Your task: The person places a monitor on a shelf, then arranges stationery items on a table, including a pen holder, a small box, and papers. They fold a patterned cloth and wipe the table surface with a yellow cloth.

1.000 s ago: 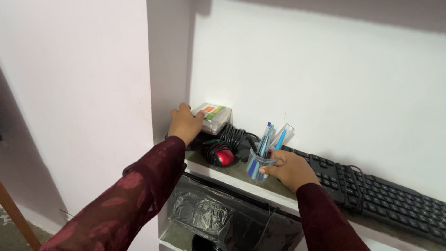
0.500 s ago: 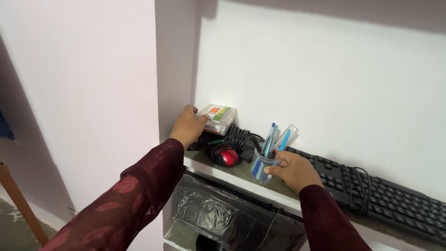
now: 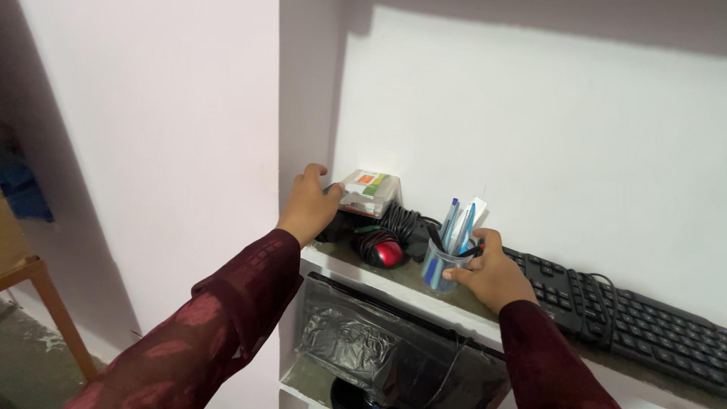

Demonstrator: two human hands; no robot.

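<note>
- Two hands up on the wall-niche shelf [image 3: 394, 284], both mine, dark red sleeves.
- L hand [image 3: 309, 206] is pressed against the left end of a small clear plastic box w/ orange-green label [image 3: 369, 191]; fingers curled round its edge, thumb on the near side. Looks like a side grip, not a full wrap.
- That box sits at the back-left corner of the shelf, on top of some dark item I can't make out.
- R hand [image 3: 491, 274] holds a clear plastic cup full of blue pens [image 3: 443, 261], fingers closed round its lower right side. Cup stands near the shelf's front edge.
- Btwn the hands: red-and-black computer mouse [image 3: 386, 254] w/ a coiled black cable [image 3: 397, 223] behind it.
- Long black keyboard [image 3: 628, 322] runs off to the right, just beside my R wrist.
- Below the shelf, a black plastic-wrapped item [image 3: 379, 352].
- Risks as I judge them: cup is top-heavy w/ tall pens, so a tilt or a snag on the cable could spill them over the front edge.
- Box grip is one-sided; a pull may drag it off its perch, or catch the cable and tug the mouse.
</note>
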